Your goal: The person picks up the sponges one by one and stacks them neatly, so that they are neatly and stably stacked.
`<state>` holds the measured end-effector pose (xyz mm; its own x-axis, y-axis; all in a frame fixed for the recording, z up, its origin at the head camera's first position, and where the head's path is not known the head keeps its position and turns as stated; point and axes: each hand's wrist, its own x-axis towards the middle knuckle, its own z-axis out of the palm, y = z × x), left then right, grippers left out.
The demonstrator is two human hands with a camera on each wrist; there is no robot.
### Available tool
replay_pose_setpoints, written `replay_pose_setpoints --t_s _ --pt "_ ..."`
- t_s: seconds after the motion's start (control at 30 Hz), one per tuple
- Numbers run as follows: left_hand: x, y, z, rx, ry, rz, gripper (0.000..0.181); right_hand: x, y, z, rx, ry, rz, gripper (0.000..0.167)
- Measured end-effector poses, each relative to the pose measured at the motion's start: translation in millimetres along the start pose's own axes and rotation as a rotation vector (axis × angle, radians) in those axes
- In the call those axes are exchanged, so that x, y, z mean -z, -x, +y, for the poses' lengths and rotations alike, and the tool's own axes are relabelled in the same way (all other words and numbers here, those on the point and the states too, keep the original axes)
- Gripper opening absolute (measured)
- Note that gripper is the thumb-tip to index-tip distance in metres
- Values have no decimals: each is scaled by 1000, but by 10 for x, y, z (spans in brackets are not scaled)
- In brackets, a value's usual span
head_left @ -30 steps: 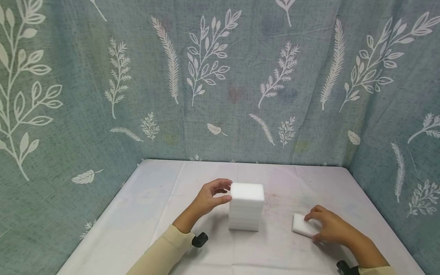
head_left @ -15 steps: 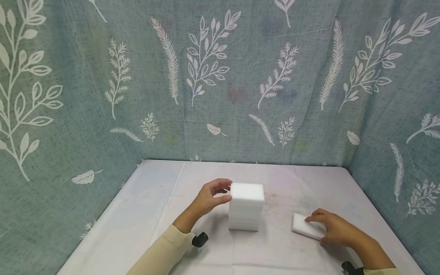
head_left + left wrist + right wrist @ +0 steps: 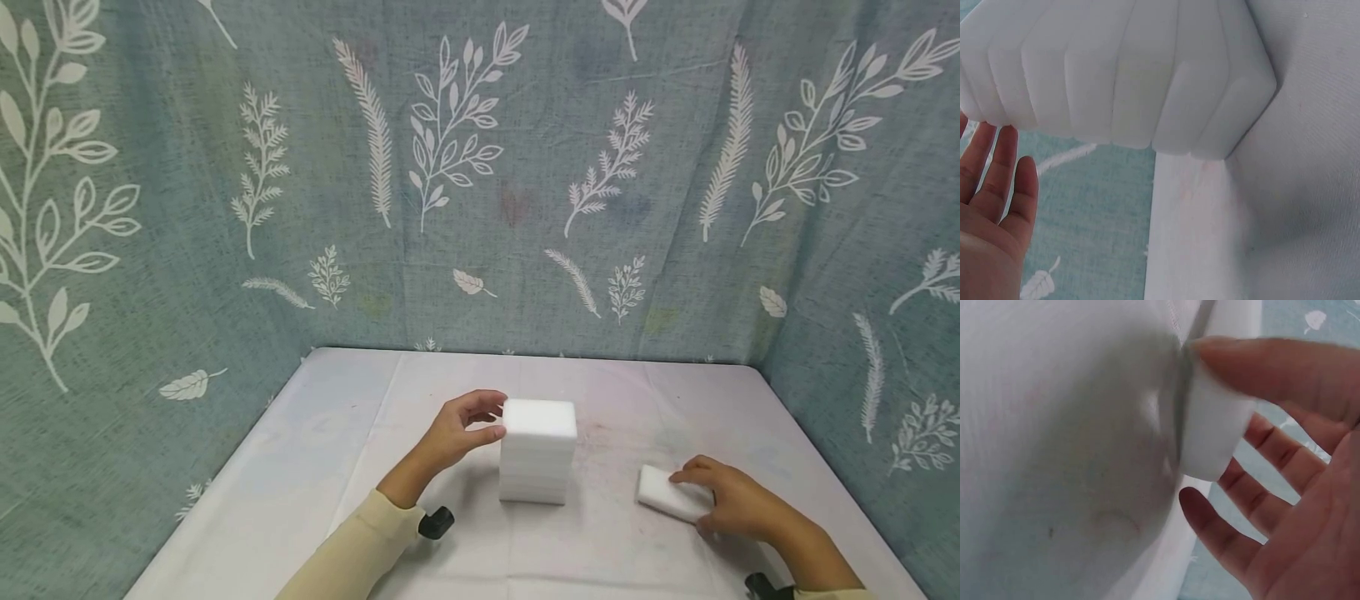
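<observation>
Several white sponges stand in an upright stack near the middle of the table; in the left wrist view their layered edges fill the top. Against the stack's upper left side rest the fingertips and thumb of my left hand, without wrapping round it. One more white sponge lies flat to the right of the stack. My right hand pinches its right end between thumb and fingers. In the right wrist view the thumb crosses this sponge, and the lower fingers stay apart from it.
A white cloth covers the table. A green-blue curtain with white leaf prints surrounds its back and sides. Black wrist devices sit on the left wrist and the right wrist.
My right hand has slid slightly right along the single sponge, so more of it shows, then stayed almost still. My left hand and the stack have not moved.
</observation>
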<state>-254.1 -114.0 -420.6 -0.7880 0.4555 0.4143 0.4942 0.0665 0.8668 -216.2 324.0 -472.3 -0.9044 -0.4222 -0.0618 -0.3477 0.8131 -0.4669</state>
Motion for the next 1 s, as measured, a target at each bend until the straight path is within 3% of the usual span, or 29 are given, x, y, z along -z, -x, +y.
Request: replay_pose_setpoints --t_s 0.17,0.43,1.0 --pt "-1 -3 5 1 4 1 46 15 11 -31 16 -28 53 49" --pt "-12 -6 -13 9 13 2 46 28 -20 -107 48 -27 230 45" --pt "-33 -8 -23 -2 18 8 50 19 -229 -217 358 137 598 46"
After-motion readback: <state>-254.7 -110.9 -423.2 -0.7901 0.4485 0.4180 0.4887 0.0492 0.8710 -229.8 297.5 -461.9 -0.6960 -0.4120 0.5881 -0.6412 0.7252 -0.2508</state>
